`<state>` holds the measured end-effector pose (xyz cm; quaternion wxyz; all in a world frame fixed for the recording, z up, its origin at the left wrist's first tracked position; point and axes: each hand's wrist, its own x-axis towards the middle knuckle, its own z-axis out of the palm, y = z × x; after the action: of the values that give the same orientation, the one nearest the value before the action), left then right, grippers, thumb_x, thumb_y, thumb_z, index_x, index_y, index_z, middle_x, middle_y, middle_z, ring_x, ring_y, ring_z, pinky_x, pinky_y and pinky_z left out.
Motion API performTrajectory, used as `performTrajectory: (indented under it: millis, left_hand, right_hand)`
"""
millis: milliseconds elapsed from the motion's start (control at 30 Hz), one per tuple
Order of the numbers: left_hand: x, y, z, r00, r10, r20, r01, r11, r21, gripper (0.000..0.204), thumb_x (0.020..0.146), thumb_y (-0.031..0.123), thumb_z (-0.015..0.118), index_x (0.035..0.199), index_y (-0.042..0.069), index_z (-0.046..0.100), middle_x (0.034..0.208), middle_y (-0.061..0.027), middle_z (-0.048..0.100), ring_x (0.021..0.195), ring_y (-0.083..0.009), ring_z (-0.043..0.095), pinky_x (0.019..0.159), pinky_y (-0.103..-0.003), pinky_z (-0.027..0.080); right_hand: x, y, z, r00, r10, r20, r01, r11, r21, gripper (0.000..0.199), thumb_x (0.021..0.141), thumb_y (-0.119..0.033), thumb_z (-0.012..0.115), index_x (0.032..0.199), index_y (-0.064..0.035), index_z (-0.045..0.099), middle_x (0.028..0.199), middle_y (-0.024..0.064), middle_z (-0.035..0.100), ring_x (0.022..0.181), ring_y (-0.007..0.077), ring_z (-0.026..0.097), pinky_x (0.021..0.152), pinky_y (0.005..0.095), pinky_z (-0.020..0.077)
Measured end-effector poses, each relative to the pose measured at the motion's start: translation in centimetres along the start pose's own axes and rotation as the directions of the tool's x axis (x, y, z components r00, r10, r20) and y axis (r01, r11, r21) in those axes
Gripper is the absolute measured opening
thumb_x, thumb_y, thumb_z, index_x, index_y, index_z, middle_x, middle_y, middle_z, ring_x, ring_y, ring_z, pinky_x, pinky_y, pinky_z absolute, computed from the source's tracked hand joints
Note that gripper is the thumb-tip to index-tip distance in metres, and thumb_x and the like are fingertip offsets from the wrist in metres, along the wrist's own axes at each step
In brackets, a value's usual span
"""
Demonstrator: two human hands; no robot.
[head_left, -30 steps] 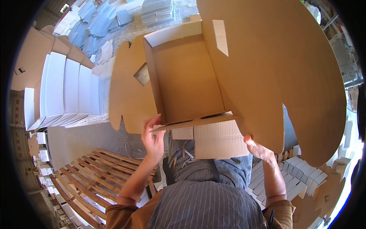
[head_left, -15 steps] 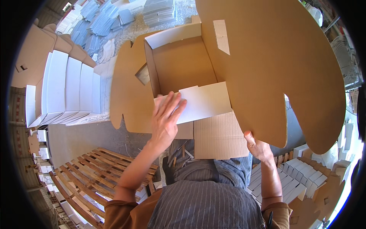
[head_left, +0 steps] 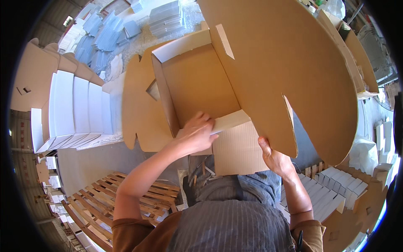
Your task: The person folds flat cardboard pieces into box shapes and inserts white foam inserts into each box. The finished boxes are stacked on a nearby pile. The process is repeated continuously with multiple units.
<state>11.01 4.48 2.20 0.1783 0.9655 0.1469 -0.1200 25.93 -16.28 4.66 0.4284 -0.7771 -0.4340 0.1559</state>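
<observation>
An open cardboard box (head_left: 201, 80), brown inside with white outer faces, lies in front of me. Its large brown side panel (head_left: 285, 71) spreads out to the right, and a shaped brown panel (head_left: 138, 109) to the left. My left hand (head_left: 196, 133) is closed over the near white wall (head_left: 233, 120), with the fingers curled across its top edge into the box and the thumb outside. At the lower edge of the right panel, my right hand (head_left: 278, 161) grips the cardboard, thumb on top and fingers hidden beneath. A corrugated cardboard piece (head_left: 237, 151) lies below the box.
Folded white boxes (head_left: 77, 109) stand in a row at the left, with grey flat stacks (head_left: 166, 19) behind. A wooden pallet (head_left: 113, 193) is at lower left. More white boxes (head_left: 331, 185) sit at lower right. Another brown box (head_left: 352, 54) stands at far right.
The near white flap has folded up and inward, with my left hand turning over its edge. The box has shifted slightly left in view. My right hand keeps its grip on the panel.
</observation>
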Motion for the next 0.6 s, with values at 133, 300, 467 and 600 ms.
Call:
performTrajectory:
  millis: [133,300,467,600]
  left_hand:
    - [1.5,0.3,-0.1,0.996,-0.030,0.084,0.044,0.984,-0.173,0.041,0.078,0.021,0.059,0.110,-0.006,0.056,0.108,-0.0229,0.053,0.105,-0.0379,0.050,0.093,-0.044,0.043]
    - [3.1,-1.1,-1.1,0.972,0.122,0.202,-0.055,0.950,-0.308,0.042,0.066,0.016,0.058,0.102,-0.005,0.060,0.091,-0.0240,0.058,0.096,-0.0378,0.053,0.080,-0.045,0.045]
    - [3.5,-2.0,-1.2,0.915,0.105,0.389,0.091,0.887,-0.453,0.046,0.067,0.023,0.060,0.102,-0.007,0.060,0.089,-0.0275,0.061,0.077,-0.0372,0.059,0.069,-0.044,0.046]
    - [3.0,-0.7,-2.6,0.947,0.164,0.276,-0.002,0.862,-0.507,0.045,0.070,0.028,0.062,0.096,-0.008,0.061,0.076,-0.0261,0.062,0.070,-0.0363,0.061,0.066,-0.042,0.047]
  right_hand:
    - [-0.5,1.7,0.9,0.994,-0.054,-0.091,0.058,0.998,0.038,0.020,0.089,-0.014,0.061,0.101,0.0016,0.060,0.080,0.0147,0.062,0.069,0.0218,0.057,0.063,0.0342,0.0464]
    - [-1.0,3.0,0.6,0.999,0.042,-0.009,-0.038,0.972,0.234,0.029,0.095,-0.013,0.051,0.118,0.0039,0.049,0.108,0.0170,0.055,0.099,0.0251,0.052,0.088,0.0374,0.0428]
    - [0.6,0.8,0.0,0.992,-0.069,-0.108,0.081,0.991,0.103,0.013,0.089,-0.011,0.057,0.094,0.0013,0.056,0.084,0.0164,0.057,0.077,0.0335,0.053,0.070,0.0415,0.0433]
    - [0.5,1.4,-0.4,0.997,-0.058,-0.057,0.058,0.998,0.006,0.014,0.092,-0.012,0.053,0.097,0.0005,0.058,0.085,0.0157,0.059,0.079,0.0306,0.057,0.072,0.0397,0.0450]
